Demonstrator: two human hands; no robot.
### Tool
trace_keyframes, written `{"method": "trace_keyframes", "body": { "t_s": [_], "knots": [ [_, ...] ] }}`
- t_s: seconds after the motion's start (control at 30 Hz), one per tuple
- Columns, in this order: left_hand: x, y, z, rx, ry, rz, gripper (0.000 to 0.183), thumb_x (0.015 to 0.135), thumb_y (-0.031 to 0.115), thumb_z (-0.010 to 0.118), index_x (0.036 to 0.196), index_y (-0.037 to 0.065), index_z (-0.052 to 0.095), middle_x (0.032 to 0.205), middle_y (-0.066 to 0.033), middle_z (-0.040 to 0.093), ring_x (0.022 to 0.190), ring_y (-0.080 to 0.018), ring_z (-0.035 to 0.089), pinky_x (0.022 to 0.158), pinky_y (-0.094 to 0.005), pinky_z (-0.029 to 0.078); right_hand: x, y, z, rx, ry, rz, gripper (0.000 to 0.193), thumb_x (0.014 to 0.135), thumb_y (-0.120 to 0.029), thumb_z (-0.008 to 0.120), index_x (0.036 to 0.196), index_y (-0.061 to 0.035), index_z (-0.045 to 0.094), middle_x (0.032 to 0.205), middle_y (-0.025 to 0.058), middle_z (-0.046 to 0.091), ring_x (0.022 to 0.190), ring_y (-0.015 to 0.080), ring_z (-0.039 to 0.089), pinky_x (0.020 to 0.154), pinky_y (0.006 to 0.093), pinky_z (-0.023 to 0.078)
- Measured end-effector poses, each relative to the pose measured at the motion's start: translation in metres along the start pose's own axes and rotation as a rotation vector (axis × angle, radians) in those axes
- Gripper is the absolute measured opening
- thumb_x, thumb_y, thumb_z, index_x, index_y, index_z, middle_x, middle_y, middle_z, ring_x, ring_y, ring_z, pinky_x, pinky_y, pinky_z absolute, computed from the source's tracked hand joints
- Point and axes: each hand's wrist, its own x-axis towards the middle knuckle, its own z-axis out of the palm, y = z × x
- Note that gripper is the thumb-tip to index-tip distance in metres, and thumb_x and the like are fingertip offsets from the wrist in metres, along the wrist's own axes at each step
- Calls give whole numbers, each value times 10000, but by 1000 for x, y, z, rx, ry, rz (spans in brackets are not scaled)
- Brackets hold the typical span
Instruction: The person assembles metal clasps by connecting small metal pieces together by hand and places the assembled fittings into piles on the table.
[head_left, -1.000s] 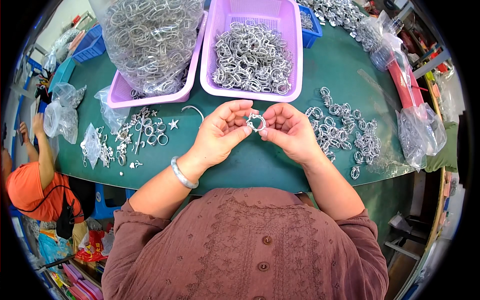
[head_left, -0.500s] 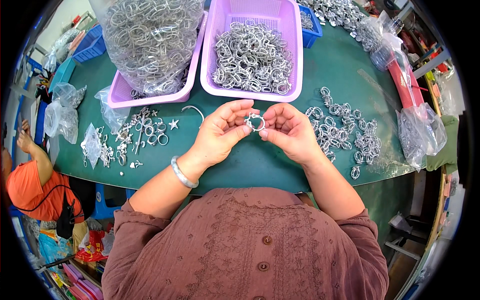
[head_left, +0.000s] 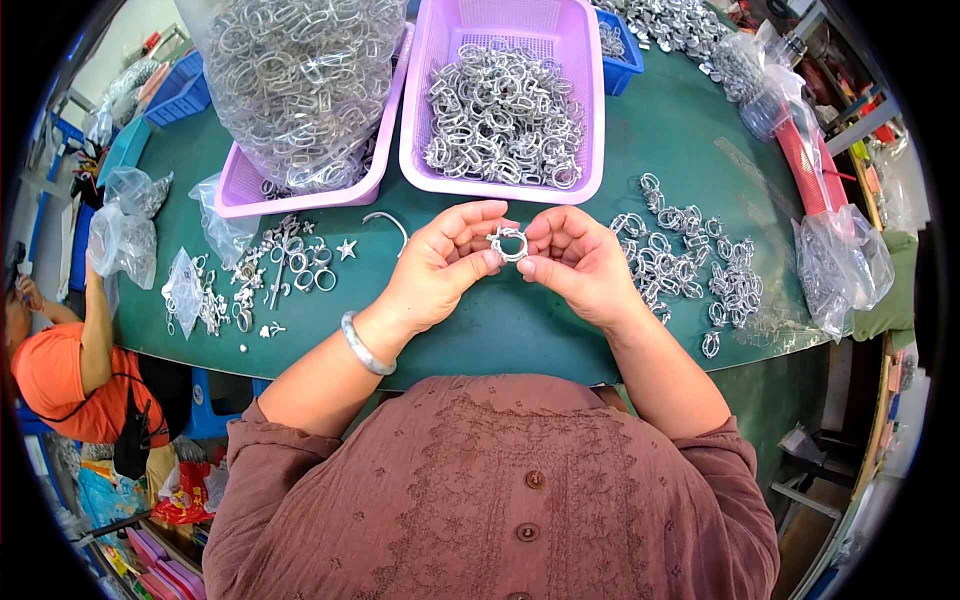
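Pinching a small silver metal ring clasp point(head_left: 507, 242) between both sets of fingertips, above the green tabletop point(head_left: 500, 320) and just in front of the lilac plastic basket of finished silver clips point(head_left: 505, 100). Left hand point(head_left: 445, 265) closed around its left edge with thumb and forefinger; right hand point(head_left: 580, 265) closed likewise on the right edge, other fingers loosely curled. Best done, probably, by keeping the grip light and at the rim, turning the piece so the joint faces up, and bracing wrists against the table edge for steadiness.

Lying close on the right: a loose heap of silver rings point(head_left: 690, 260), near enough to snag a sleeve or elbow. On the left: a scatter of small silver rings and star charms point(head_left: 285, 270) beside crumpled clear plastic bags point(head_left: 125, 225). Behind those, a large clear bag stuffed with silver clips point(head_left: 300, 80) sitting in a second lilac basket. At far left, another person in an orange shirt point(head_left: 60, 375), well apart.
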Motion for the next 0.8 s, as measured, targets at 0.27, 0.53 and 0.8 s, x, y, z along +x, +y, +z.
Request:
{"method": "trace_keyframes", "body": {
  "t_s": [0.27,0.53,0.8],
  "knots": [
    [0,0,1,1,5,-12,401,819,18,552,1200,51,433,1102,-84,537,929,-120,530,784,-251,446,0,1,0,-3,7,6,225,752,38,615,941,1,498,867,43,576,793,93,561,715,219,464],
    [0,-1,1,2,11,-25,398,820,23,554,1198,50,434,1087,-76,546,925,-119,532,783,-252,447,0,1,-1,4,15,24,226,753,26,621,940,1,497,867,41,575,794,93,562,719,220,465],
    [0,-1,0,-3,8,-24,393,824,34,553,1197,46,433,1074,-70,548,927,-119,533,781,-254,450,0,-1,0,1,17,24,225,755,20,623,939,0,497,865,38,573,793,90,561,719,220,466]
  ]
}}
